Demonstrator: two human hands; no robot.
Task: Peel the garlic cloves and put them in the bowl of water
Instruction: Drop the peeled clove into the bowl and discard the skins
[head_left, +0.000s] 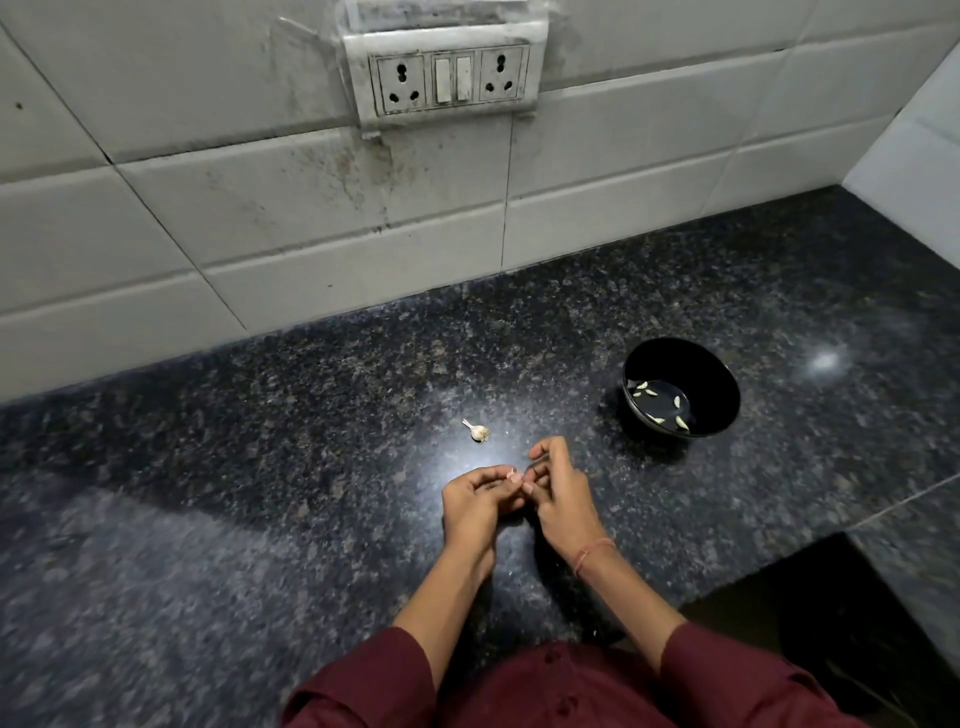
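My left hand (475, 499) and my right hand (558, 491) meet over the dark granite counter (260, 467), fingers curled together. Between their fingertips they pinch a small garlic clove (511, 474); most of it is hidden by the fingers. A small piece of garlic bulb with a stem (478, 430) lies on the counter just beyond my hands. To the right stands a black bowl (724, 384) holding water with several pale peeled cloves (678, 402) floating in it.
A white tiled wall (311, 208) with a socket and switch panel (449, 78) backs the counter. At the lower right the counter edge drops into a dark gap (857, 623). My maroon sleeves fill the bottom of the view.
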